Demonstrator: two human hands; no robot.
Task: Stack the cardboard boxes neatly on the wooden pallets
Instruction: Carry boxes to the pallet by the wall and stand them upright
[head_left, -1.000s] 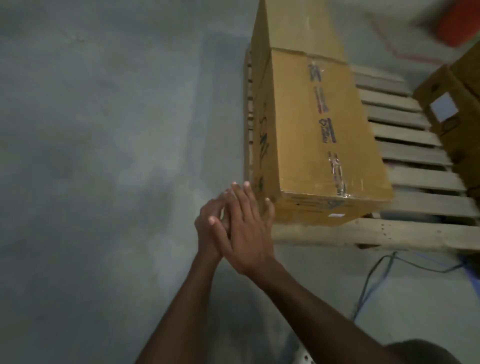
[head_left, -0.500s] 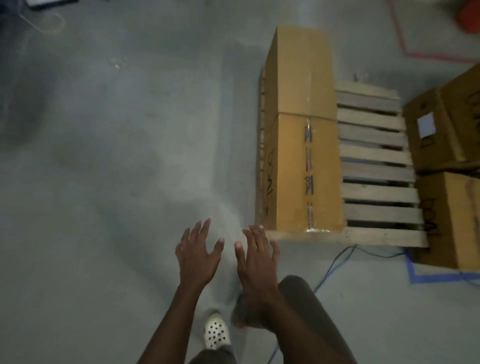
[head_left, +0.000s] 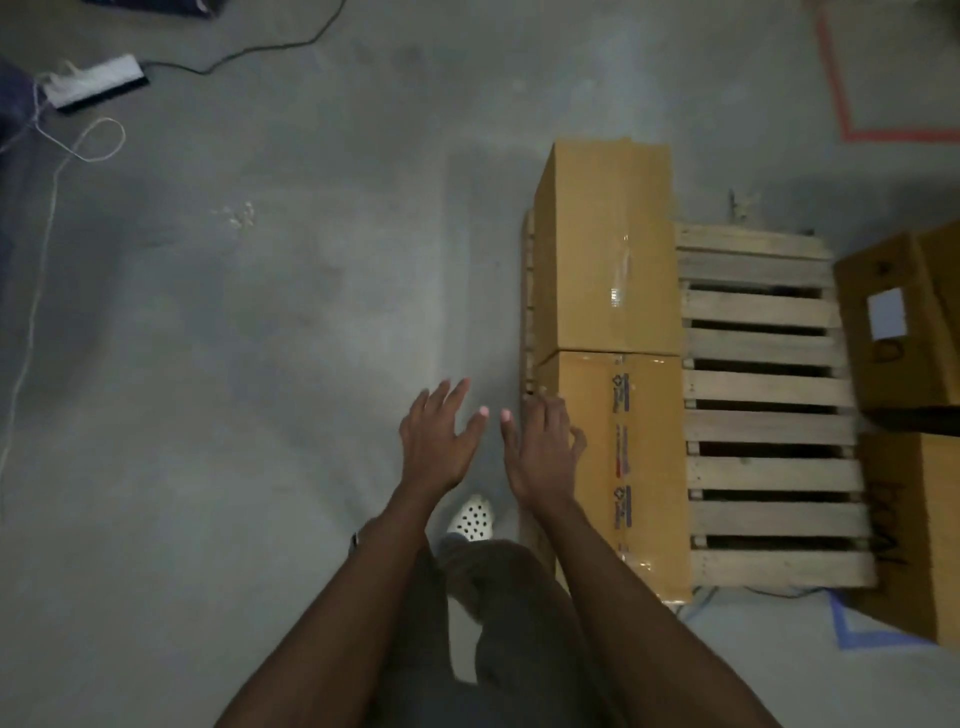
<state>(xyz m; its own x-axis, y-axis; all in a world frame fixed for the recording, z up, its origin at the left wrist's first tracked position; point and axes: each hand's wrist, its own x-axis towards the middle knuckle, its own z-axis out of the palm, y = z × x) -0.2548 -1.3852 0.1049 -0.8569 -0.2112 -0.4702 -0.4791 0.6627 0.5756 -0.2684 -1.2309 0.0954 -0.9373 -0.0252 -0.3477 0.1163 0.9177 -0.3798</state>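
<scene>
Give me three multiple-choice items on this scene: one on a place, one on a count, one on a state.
1. Where on the pallet do the boxes stand? A) its middle B) its right edge C) its left edge
2. How many boxes stand on it? A) one B) two C) four
3. The left hand and right hand are: A) open, gripping nothing B) gripping a box C) clenched fists
Answers: 1 C, the row lines its left side, slats bare to the right; 2 B, two sit end to end; 3 A, fingers spread on both.
</scene>
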